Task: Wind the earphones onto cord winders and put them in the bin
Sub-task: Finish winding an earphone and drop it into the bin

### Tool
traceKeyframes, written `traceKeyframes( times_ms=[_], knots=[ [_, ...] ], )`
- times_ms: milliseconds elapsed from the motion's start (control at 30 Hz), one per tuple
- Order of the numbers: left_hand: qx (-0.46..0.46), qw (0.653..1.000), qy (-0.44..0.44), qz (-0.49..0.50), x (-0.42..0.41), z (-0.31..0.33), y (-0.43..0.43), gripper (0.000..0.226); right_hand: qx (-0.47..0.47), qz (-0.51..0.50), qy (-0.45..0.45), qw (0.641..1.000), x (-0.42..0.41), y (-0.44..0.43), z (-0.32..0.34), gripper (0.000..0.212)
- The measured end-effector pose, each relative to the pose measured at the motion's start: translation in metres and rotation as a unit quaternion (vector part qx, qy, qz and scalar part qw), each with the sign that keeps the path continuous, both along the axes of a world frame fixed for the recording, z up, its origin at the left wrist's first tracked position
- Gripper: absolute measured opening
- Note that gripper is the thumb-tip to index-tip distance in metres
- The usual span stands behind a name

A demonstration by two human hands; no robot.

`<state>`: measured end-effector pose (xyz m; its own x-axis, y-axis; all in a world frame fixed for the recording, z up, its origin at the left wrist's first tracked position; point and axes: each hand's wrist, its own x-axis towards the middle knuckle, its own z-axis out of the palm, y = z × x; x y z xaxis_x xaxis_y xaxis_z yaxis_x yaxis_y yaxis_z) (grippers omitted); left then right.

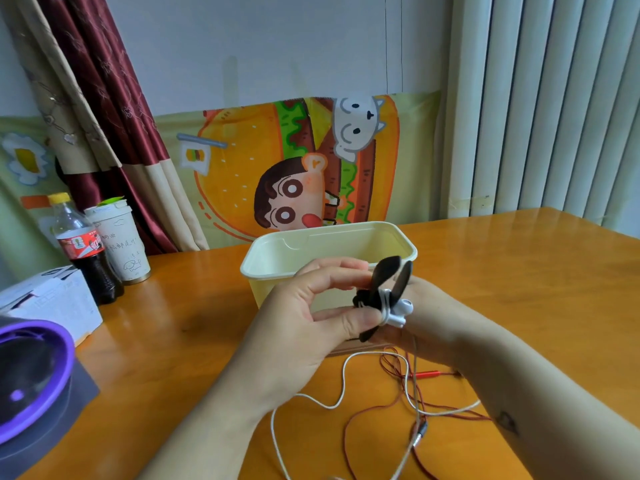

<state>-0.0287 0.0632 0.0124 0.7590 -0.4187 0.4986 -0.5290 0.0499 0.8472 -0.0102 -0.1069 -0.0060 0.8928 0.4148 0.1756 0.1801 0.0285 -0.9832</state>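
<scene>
My left hand [311, 313] pinches a black cord winder [384, 289] between thumb and fingers, just in front of the cream bin [277, 251]. White earphones [400, 311] sit at the winder's waist with a few turns of white cord round it. The rest of the white cord [341, 386] trails down onto the table. My right hand [426, 306] is behind the winder, its fingers hidden by it. Red earphones [426, 374] lie loose on the table under my right forearm.
The bin stands open on the orange wooden table [173, 341]. At the left are a cola bottle [83, 251], a paper cup [121, 244], a white box [52, 303] and a purple-rimmed round object [31, 379]. A radiator is at the back right.
</scene>
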Motion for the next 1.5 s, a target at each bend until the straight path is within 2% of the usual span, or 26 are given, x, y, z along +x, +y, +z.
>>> traceKeyframes(
  times_ms=[33,100,167,233,333,367,433,467,533,667,767,967,1100,1200,1300,1367,1500],
  knots=[
    [0.009,1.000,-0.006,0.007,0.002,0.000,0.001,0.024,0.021,0.009,0.035,0.999,-0.001,0.002,0.000,0.047],
    [0.021,1.000,0.006,0.001,0.003,-0.001,0.003,0.024,0.052,0.012,0.071,0.996,-0.002,0.005,-0.001,0.027],
    [-0.018,0.998,0.052,-0.041,0.004,-0.001,0.003,0.036,0.055,-0.007,0.076,0.996,-0.003,0.009,-0.002,0.017],
    [-0.116,0.980,0.142,-0.084,0.003,0.002,0.002,0.034,0.051,-0.024,0.058,0.997,-0.002,0.015,-0.006,0.027],
    [-0.217,0.945,0.235,-0.065,0.003,0.008,0.002,0.026,0.112,-0.022,0.052,0.992,0.000,0.020,-0.008,0.050],
    [-0.238,0.937,0.252,-0.048,0.006,0.006,0.004,0.028,0.134,-0.019,0.039,0.990,0.000,0.021,-0.007,0.049],
    [-0.265,0.923,0.280,-0.026,0.009,0.005,0.007,0.029,0.152,-0.039,0.016,0.988,0.000,0.020,-0.006,0.031],
    [-0.270,0.918,0.290,-0.021,0.009,0.005,0.007,0.031,0.141,-0.054,0.010,0.988,-0.001,0.021,-0.006,0.021],
    [-0.273,0.913,0.303,-0.016,0.009,0.004,0.005,0.033,0.109,-0.082,0.000,0.991,-0.001,0.023,-0.009,0.020],
    [-0.264,0.919,0.291,0.013,0.009,0.001,0.002,0.025,0.000,-0.162,-0.066,0.985,-0.006,0.037,-0.014,0.020],
    [-0.257,0.921,0.287,0.060,0.011,-0.002,0.003,0.026,-0.065,-0.179,-0.114,0.975,-0.009,0.042,-0.014,0.023],
    [-0.247,0.920,0.295,0.078,0.013,-0.005,0.004,0.035,-0.107,-0.144,-0.092,0.979,-0.006,0.038,-0.014,0.025],
    [-0.251,0.919,0.289,0.094,0.017,-0.008,0.006,0.030,-0.143,-0.091,-0.062,0.984,-0.006,0.033,-0.009,0.026],
    [-0.239,0.925,0.266,0.127,0.020,-0.011,0.009,0.030,-0.246,-0.079,-0.089,0.962,-0.013,0.028,0.004,0.026],
    [-0.196,0.943,0.230,0.142,0.019,-0.014,0.007,0.025,-0.319,-0.097,-0.175,0.926,-0.025,0.028,0.020,0.027],
    [-0.172,0.951,0.209,0.151,0.018,-0.017,0.005,0.023,-0.338,-0.112,-0.229,0.906,-0.033,0.027,0.030,0.027],
    [-0.124,0.962,0.204,0.132,0.013,-0.020,-0.001,0.038,-0.328,-0.143,-0.282,0.890,-0.041,0.016,0.045,0.027]
  ],
)
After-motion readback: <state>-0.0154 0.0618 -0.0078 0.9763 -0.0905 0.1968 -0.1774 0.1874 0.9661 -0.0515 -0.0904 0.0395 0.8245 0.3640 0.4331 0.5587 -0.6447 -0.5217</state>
